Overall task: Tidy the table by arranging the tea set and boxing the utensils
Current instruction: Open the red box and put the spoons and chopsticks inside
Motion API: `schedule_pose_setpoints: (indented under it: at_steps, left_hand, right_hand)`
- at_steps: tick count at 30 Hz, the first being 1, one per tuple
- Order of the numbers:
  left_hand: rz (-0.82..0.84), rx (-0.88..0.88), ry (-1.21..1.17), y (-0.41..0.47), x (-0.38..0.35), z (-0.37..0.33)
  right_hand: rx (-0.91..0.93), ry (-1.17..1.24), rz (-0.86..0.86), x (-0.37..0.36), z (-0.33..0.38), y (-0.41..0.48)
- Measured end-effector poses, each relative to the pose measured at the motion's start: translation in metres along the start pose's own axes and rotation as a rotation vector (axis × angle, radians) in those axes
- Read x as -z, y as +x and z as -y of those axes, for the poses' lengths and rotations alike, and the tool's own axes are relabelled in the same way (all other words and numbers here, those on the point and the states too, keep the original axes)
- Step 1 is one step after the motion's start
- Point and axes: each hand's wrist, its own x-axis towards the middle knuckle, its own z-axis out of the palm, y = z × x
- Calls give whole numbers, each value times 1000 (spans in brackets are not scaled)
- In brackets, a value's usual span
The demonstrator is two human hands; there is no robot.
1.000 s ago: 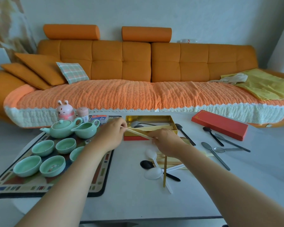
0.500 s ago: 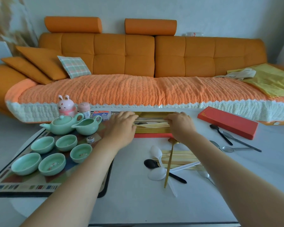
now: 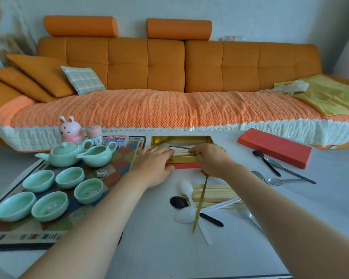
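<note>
You have mat (image 3: 127, 158) left on table (image 3: 149, 248), teapot (image 3: 64, 155) and pitcher (image 3: 98, 156) behind cups (image 3: 69, 177) on it | box (image 3: 180, 137) centre, chopsticks (image 3: 181, 153) in it | more chopsticks (image 3: 216, 191) and spoons (image 3: 185, 187) before box | lid (image 3: 274, 148) right of box | sofa (image 3: 149, 109) behind table.

1. The white table (image 3: 149, 248) carries an open gold-lined box (image 3: 181, 137) near its far edge.
2. Just left of the box lies a patterned mat (image 3: 127, 156).
3. Right of the box lies a red lid (image 3: 274, 148), with a black spoon (image 3: 266, 163) and metal spoons (image 3: 284, 180) nearer the viewer.
4. In front of the box lie chopsticks (image 3: 216, 191), white spoons (image 3: 185, 188), another black spoon (image 3: 178, 202) and a gold spoon (image 3: 199, 208), overlapping.
</note>
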Motion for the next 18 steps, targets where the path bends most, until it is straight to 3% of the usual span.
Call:
schedule_pose_setpoints:
  at_steps: [5,9,11,14,18]
  left_hand:
    - [31,20,0,0,2,-1]
    - [-234,-95,-15,-6,7,-10]
    - [-339,-170,-72,-9,12,-19]
    - [-146,-123,-285,-16,17,-36]
    - [76,-82,-335,-27,12,-48]
  right_hand:
    - [54,-11,-24,1,-4,-4]
    - [229,-53,-214,1,-6,-10]
    - [272,-63,-184,7,0,-17]
    - [248,-120,54,11,8,-30]
    - [255,-282,127,10,4,-41]
